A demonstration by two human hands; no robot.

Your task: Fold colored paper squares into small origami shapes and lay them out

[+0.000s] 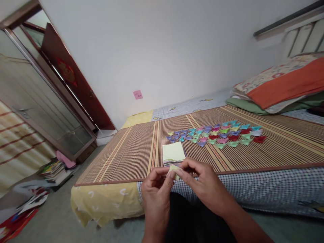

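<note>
Between both hands is a small folded piece of pale yellow paper (174,167), held just over the near edge of the bed. My left hand (157,189) pinches its left side with thumb and forefinger. On the right side, the thumb and fingers of my right hand (202,180) are closed on the same paper. Just beyond the hands lies a stack of square paper sheets (173,152), pale yellow on top with other colours beneath. Rows of small folded paper pieces (224,135) in many colours are spread on the mat to the right of the stack.
A striped bamboo mat (126,155) covers the bed. Pillows (283,81) are piled at the far right. A pink note (138,94) is stuck on the white wall. Books (54,170) lie on the left, near a red door (68,71).
</note>
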